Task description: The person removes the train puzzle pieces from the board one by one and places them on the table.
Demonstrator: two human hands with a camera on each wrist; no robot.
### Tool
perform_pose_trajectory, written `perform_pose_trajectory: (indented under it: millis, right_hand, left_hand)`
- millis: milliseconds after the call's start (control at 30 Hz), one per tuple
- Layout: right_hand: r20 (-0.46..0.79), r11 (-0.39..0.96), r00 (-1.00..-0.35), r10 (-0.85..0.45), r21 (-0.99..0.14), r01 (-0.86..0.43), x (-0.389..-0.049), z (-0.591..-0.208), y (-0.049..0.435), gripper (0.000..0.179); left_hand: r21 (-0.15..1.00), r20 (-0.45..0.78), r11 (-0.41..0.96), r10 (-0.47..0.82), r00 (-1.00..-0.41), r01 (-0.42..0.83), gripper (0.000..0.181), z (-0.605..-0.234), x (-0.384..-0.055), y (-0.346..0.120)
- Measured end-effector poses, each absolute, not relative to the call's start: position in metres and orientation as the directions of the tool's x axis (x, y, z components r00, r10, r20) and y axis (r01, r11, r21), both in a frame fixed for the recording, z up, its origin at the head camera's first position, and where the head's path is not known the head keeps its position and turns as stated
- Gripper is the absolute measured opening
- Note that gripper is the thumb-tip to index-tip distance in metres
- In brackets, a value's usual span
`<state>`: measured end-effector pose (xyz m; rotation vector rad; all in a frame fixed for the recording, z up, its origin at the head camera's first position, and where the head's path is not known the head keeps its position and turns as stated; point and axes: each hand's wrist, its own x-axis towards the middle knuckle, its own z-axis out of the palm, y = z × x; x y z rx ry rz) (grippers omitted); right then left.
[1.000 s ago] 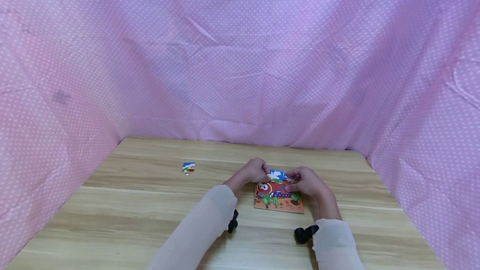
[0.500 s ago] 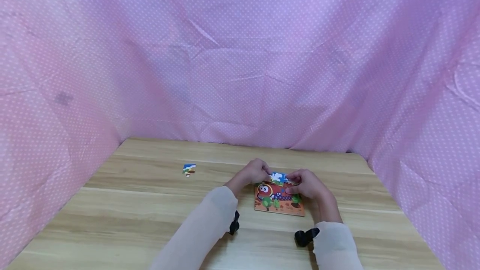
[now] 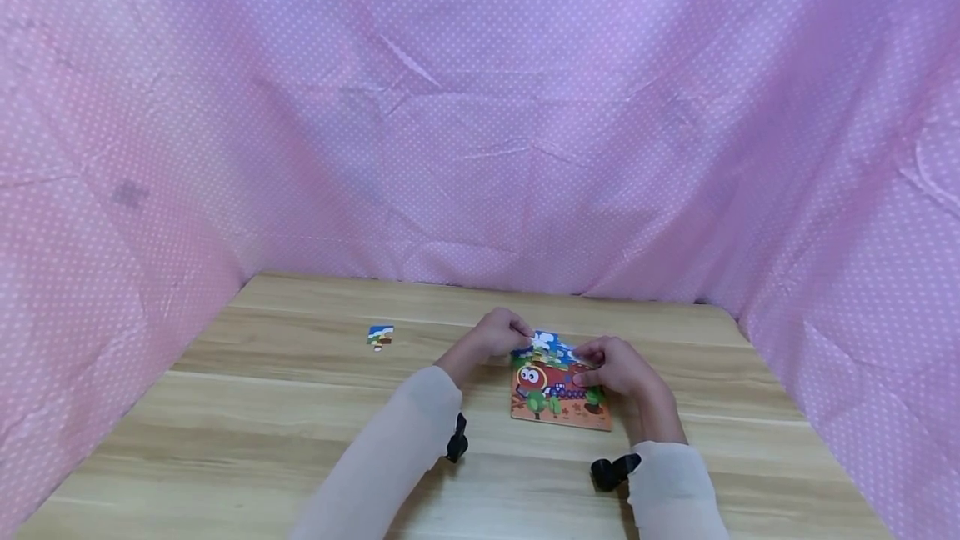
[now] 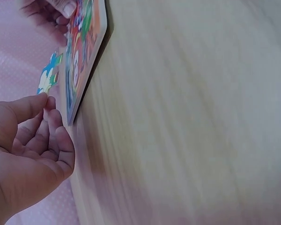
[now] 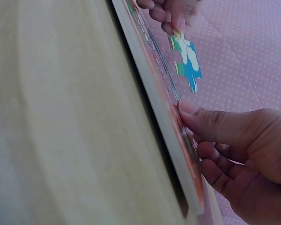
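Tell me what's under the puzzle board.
The wooden table is under the puzzle board; the right wrist view shows a dark shadow along the board's edge. The patch of table directly beneath is covered, so anything there cannot be seen.

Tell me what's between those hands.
The head view shows a blue-and-white bit of puzzle, pinched by the left hand, and part of the puzzle board.

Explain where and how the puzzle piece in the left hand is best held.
The puzzle piece is thin and flat, so it is probably best pinched across its faces at the left end, from the left, as the left hand does; that leaves the knobbed opposite end uncovered.
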<state>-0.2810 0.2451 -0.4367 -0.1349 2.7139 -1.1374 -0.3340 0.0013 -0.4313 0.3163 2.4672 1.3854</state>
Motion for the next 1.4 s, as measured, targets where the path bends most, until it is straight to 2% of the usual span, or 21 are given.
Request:
perform_pose_trajectory:
  millis: [433, 967, 1400]
  right_hand:
    - [-0.135, 0.719, -0.977, -0.164, -0.695, -0.025, -0.28, -0.435, 0.245, 0.036]
    - [-0.131, 0.725, -0.979, -0.159, -0.688, -0.026, -0.279, -0.436, 0.242, 0.036]
    - [-0.125, 0.724, -0.978, -0.165, -0.689, -0.034, -0.277, -0.436, 0.244, 0.039]
  left_hand:
    - [0.849, -0.146, 0.527, 0.311, -0.939, 0.042, 0.01, -0.427, -0.34, -0.031]
    - [0.875, -0.146, 0.484, 0.271, -0.951, 0.004, 0.019, -0.428, -0.345, -0.079]
    - [0.873, -0.138, 0.487, 0.225, -0.965, -0.011, 0.017, -0.422, -0.349, -0.122]
